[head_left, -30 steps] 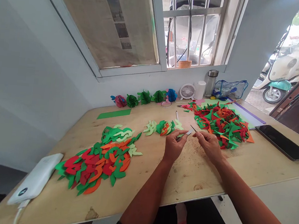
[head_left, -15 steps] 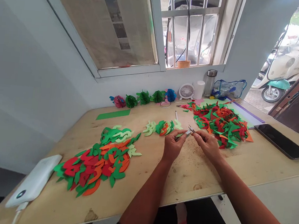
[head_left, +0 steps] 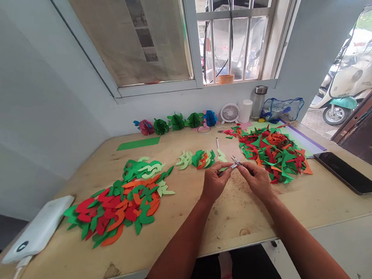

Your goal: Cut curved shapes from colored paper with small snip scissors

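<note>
My left hand [head_left: 215, 179] is closed, pinching a small pale piece of paper [head_left: 234, 166] between thumb and fingers. My right hand [head_left: 257, 180] is closed around a small pair of scissors [head_left: 235, 160], whose thin metal blades point up and left. The blades meet the pale paper, and the two hands nearly touch. Just beyond my left hand lie light green cutouts [head_left: 221, 155] and a small green and orange stack [head_left: 204, 159]. Farther left spreads a heap of curved red, orange and green paper cutouts [head_left: 118, 205].
Paper scraps [head_left: 275, 150] are piled right of my hands, beside a black phone [head_left: 348, 173]. A white power bank [head_left: 39, 228] lies at the left edge. Along the wall stand paper ornaments [head_left: 177, 121], a small fan [head_left: 230, 113] and a glass bottle [head_left: 258, 103].
The scissor blades have shifted slightly against the pale paper, while both hands keep nearly the same place. The whole view has moved a little.
</note>
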`<state>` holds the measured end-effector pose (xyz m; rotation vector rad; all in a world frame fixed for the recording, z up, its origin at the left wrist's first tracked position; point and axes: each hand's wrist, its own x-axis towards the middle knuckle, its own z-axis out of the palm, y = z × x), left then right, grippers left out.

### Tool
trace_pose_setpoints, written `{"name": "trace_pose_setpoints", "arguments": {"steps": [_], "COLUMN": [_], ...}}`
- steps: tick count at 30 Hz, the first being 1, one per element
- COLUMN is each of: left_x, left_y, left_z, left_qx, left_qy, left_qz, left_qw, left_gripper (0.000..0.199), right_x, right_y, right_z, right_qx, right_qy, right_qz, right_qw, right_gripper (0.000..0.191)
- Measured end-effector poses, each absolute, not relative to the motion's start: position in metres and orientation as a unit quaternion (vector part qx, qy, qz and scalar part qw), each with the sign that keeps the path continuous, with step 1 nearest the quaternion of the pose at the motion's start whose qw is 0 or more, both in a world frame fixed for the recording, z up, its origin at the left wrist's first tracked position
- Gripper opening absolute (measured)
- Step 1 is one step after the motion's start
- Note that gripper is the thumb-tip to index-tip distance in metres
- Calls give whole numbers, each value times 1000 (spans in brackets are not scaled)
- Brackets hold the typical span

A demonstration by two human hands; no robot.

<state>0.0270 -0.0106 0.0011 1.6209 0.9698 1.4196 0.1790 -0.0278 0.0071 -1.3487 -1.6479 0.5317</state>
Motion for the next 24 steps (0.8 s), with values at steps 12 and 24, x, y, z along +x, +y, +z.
{"name": "trace_pose_setpoints", "arguments": {"steps": [12,24], "left_x": [28,27], "left_y": [-9,-6], "left_z": [-2,-4], "left_qx": [635,644], "left_qy": [385,386], "left_qz": [559,556], "left_qw": [369,356], "left_gripper": [18,16], "right_x": [179,179], "right_y": [-28,-28], "right_z": [4,3], "right_qx": [-562,-565], "right_qy": [-660,-656], "right_qz": [190,192], "right_qw": [461,462], "right_gripper": [39,39]}}
